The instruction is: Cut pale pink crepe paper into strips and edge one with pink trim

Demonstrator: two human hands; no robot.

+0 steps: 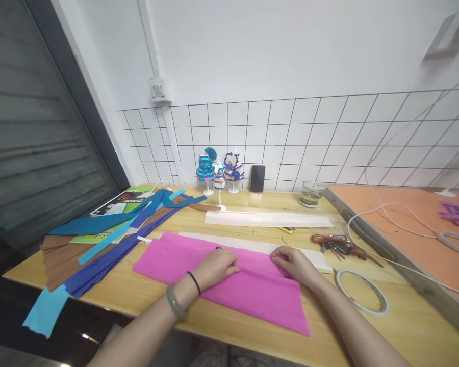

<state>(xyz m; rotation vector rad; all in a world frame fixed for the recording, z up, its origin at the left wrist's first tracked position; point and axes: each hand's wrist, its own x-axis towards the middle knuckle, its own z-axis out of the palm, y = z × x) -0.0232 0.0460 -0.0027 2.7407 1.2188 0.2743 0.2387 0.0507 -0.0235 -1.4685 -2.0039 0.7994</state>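
Note:
A wide sheet of pink crepe paper (252,300) lies across the front of the wooden table, with a raised crease running along it. My left hand (216,266) rests on the middle of the sheet, its fingers curled and closed on the paper. At the sheet's far edge, my right hand (292,262) pinches the pink paper between thumb and fingers. A white paper strip (313,255) shows from under that far edge. Farther back lies another pale strip (268,219). The fingertips of both hands are partly hidden.
Blue and brown crepe strips (118,250) heap at the left over a green magazine. A roll of tape (361,291) lies at the right, near scissors with red string (338,245). Decorated stands, a phone (257,178) and a glass cup (311,193) line the back.

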